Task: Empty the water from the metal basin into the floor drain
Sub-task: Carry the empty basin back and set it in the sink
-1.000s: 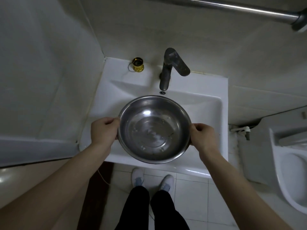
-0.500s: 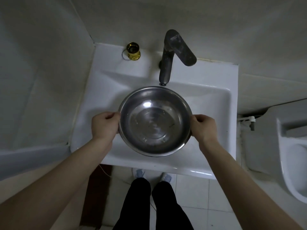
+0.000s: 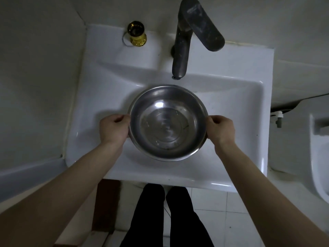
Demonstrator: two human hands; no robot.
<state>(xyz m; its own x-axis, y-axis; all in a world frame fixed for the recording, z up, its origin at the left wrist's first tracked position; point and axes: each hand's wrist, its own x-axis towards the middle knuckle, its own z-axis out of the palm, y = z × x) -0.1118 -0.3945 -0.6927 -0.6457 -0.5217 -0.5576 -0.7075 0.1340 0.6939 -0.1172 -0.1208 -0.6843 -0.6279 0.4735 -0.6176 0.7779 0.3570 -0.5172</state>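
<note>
Presently the metal basin (image 3: 168, 123) stands upright and level within the bowl of the white sink (image 3: 231, 107), just forward of the spout of the dark faucet (image 3: 181, 41). Whether its base touches the sink cannot be told. Its bottom shows faint rings and glints, consistent with a shallow layer of water. The left hand (image 3: 114, 128) grips the basin's left rim, fingers (image 3: 118, 118) curled over the edge. The right hand (image 3: 219, 130) grips the opposite rim in the same way, its fingers (image 3: 216, 119) likewise clenched on the metal. A small gold-coloured fitting (image 3: 137, 33) stands on the sink's back ledge, left of the faucet. Black trouser legs (image 3: 170, 220) show below the sink's front edge, over a pale tiled floor (image 3: 231, 211). A white toilet (image 3: 320, 157) lies at the right margin.
</note>
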